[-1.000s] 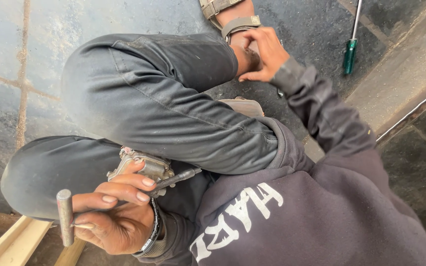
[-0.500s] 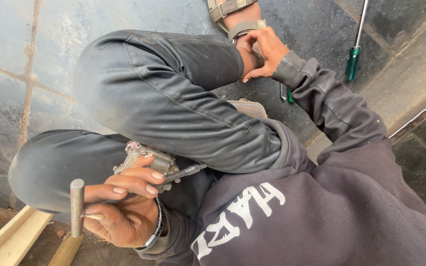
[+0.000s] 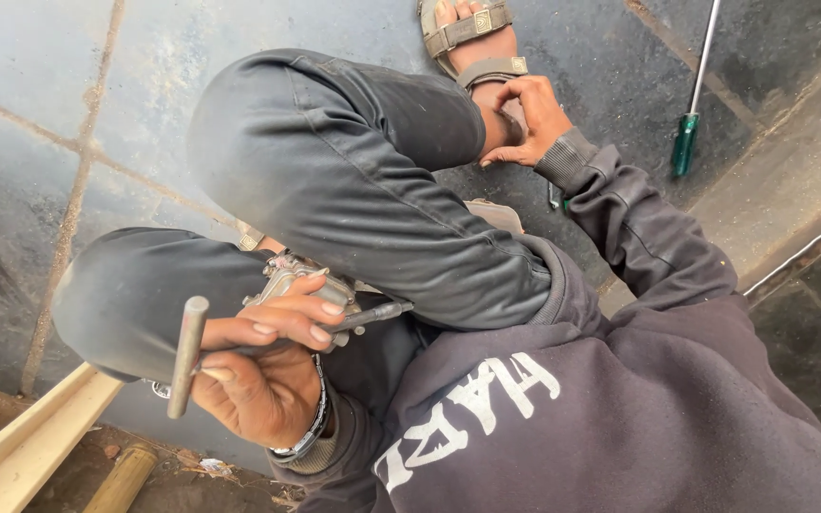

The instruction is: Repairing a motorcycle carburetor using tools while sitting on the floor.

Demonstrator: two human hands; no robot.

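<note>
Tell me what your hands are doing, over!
Left hand grips T-handle tool against metal part on lap. Right hand empty, beside sandal. Green screwdriver on floor, apart.

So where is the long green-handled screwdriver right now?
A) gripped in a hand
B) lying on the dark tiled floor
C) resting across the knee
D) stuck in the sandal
B: the long green-handled screwdriver lies untouched on the dark tiled floor, apart from both hands.
</note>
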